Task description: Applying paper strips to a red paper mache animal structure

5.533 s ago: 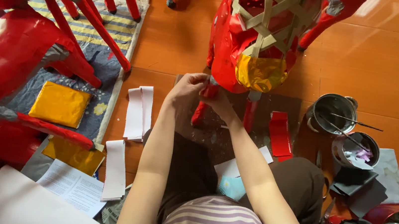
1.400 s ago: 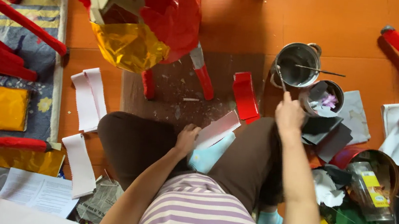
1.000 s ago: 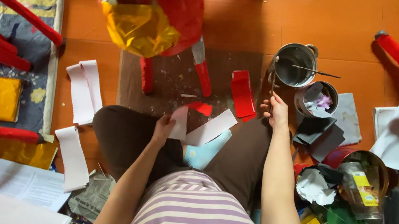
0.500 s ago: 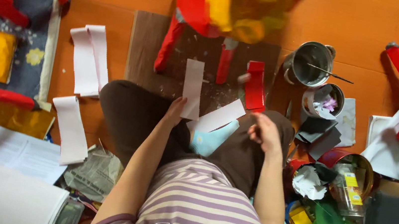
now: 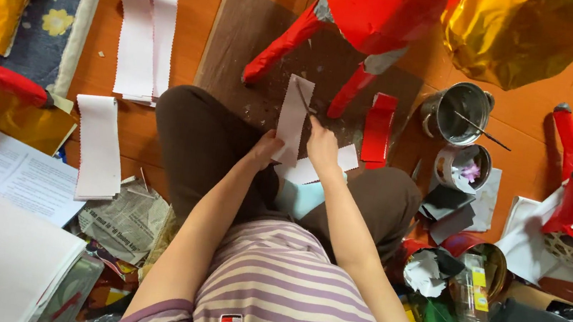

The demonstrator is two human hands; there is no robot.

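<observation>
Your left hand (image 5: pixel 264 150) pinches the lower end of a white paper strip (image 5: pixel 293 115), grip clamped on it, the strip lying flat over the dark board (image 5: pixel 233 32) in front of your knees. Your right hand (image 5: pixel 321 143) closes its grip on a thin brush (image 5: pixel 303 99), tip touching the strip's upper right edge. A red paper leg (image 5: pixel 280 44) stands just above the strip, a red strip (image 5: pixel 378 128) lies to the right, and a metal pot (image 5: pixel 457 112) sits beyond it on the floor

Bright even daylight, soft shadows, sharp focus, wide-angle edges.
</observation>
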